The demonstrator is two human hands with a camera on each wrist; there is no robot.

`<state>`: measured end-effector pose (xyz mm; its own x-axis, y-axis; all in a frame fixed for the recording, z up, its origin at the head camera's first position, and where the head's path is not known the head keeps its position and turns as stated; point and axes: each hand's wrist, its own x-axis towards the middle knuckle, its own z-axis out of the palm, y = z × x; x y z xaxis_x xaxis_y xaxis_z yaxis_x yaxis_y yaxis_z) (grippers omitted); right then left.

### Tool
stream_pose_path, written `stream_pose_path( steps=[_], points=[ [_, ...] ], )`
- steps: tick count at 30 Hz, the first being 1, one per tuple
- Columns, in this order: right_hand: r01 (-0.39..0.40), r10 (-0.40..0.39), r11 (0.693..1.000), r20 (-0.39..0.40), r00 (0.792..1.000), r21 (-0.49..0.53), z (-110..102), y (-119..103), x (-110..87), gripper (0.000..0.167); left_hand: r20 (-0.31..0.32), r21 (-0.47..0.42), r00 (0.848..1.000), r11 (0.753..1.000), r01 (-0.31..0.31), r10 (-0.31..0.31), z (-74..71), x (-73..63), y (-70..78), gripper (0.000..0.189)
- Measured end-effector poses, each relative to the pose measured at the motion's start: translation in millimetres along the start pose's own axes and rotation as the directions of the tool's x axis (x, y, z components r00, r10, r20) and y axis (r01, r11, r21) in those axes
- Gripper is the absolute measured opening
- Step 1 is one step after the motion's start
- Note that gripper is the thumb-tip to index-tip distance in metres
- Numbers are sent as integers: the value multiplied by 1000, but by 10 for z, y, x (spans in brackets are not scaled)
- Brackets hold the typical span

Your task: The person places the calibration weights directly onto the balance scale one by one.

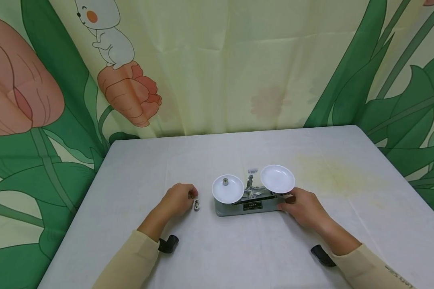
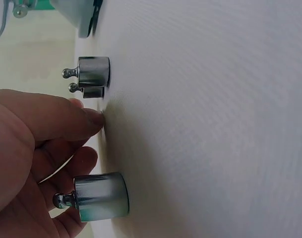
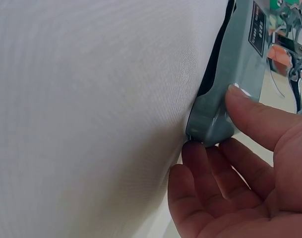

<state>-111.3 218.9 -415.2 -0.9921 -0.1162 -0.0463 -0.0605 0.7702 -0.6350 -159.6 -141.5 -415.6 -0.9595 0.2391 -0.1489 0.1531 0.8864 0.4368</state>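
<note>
From the head view, we saw the balance scale [image 1: 252, 206] on the white counter [image 1: 152, 160], with one small metal weight [image 1: 225, 182] standing in its left pan [image 1: 231, 195]. The right pan [image 1: 277, 179] bore nothing we could see, and it looked higher, presumably because the load was all on the other side. Our right hand [image 1: 305, 207] was at the scale's right end, while our left hand [image 1: 178, 199] was beside two more weights [image 1: 197, 207], set near the scale probably so they lay within easy reach.

In the left wrist view, the thumb and fingers were bent, their tips near each other and close to the counter; we could not tell whether that grip pinched anything. The two weights stood upright just past the fingertips, knobs up — likely placed that way to be picked by the knob. A third weight [image 2: 102, 197] stood upright in front of the fingers, on the camera's side.

In the right wrist view, the grip was closed about the end of the scale's base — thumb against the front face, fingers at the end — which we took as steadying, since a light base could shift.
</note>
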Motion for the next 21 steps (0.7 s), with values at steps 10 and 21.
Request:
stream_pose_path(
  steps=[10, 21],
  points=[
    [-1, 1, 1000, 7, 1000, 5, 2, -13, -7, 51, -6, 4, 1000, 1000, 15, -15, -17, -33, 8, 10],
    [-3, 3, 1000, 6, 1000, 8, -16, -23, -21, 49, -105, 3, 984, 989, -147, 146, -408, -188, 335, 11]
  ],
)
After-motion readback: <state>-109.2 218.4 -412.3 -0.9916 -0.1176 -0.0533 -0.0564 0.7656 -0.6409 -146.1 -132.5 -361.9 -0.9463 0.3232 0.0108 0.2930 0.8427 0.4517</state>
